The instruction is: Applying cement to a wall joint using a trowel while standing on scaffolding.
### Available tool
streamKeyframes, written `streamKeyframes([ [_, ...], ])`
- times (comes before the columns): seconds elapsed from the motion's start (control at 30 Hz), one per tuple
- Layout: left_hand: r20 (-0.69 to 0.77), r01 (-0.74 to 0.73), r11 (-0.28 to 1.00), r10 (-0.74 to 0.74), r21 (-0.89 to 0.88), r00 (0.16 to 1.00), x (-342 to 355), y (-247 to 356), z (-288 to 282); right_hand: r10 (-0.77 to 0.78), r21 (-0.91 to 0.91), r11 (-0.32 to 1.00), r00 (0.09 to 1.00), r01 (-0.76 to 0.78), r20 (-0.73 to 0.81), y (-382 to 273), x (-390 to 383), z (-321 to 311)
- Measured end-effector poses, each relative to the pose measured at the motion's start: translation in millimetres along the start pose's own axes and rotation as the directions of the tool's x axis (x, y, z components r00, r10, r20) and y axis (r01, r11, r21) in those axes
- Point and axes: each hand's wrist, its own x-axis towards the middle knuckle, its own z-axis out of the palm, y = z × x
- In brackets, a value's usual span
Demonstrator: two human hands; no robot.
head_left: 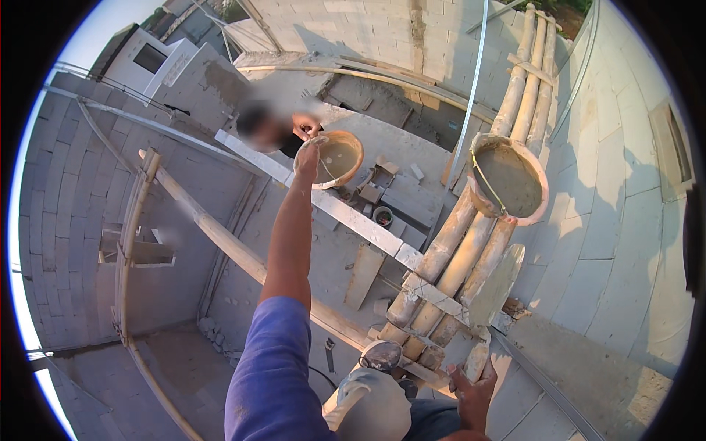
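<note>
My left hand [309, 156] is stretched out, closed on the rim of a terracotta-coloured bucket [343, 156] holding grey wet mix, above a low block wall. A co-worker's hand [305, 125] is at the same bucket from the far side; their blurred head is beside it. At lower right, my right hand [474, 389] grips a flat trowel [494, 283], its broad blade coated in grey mortar. A second bucket [515, 184] of grey mix rests on the bamboo poles ahead and right, a yellow cord across its top.
Tied bamboo poles [434, 290] run away from below me, and a long pole [232, 250] crosses at left. Block walls [603, 184] rise around me. A white block ledge [368, 228] crosses the middle, with boards, small containers and rubble [382, 191] lower down beyond it.
</note>
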Motion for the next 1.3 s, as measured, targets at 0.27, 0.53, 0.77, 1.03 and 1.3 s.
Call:
streamKeyframes([
  [0.27, 0.014, 0.255, 0.846, -0.281, -0.469, 0.96, -32, 46, 50, -0.026, -0.097, 0.995, 0.997, 0.019, -0.075, 1, 12, -4],
  [0.53, -0.001, 0.577, 0.626, -0.678, -0.524, 0.735, -87, 130, 33, -0.224, -0.271, 0.944, 0.969, 0.188, -0.108, 4, -8, 15],
  [0.77, 0.192, 0.728, 0.54, -0.732, -0.421, 0.654, -171, 241, -5, -0.174, -0.266, 0.959, 0.945, 0.099, -0.277, -15, -91, 10],
  [1.03, 0.477, 0.648, 0.749, -0.524, -0.136, 0.706, -287, 431, -100, -0.154, -0.325, 0.945, 0.899, 0.014, -0.41, -101, -253, -12],
  [1.3, 0.851, 0.103, 0.966, 0.154, -0.236, 0.502, -348, 697, -149, -0.144, -0.153, 0.987, 0.688, 0.049, -0.711, -112, -353, -26],
])
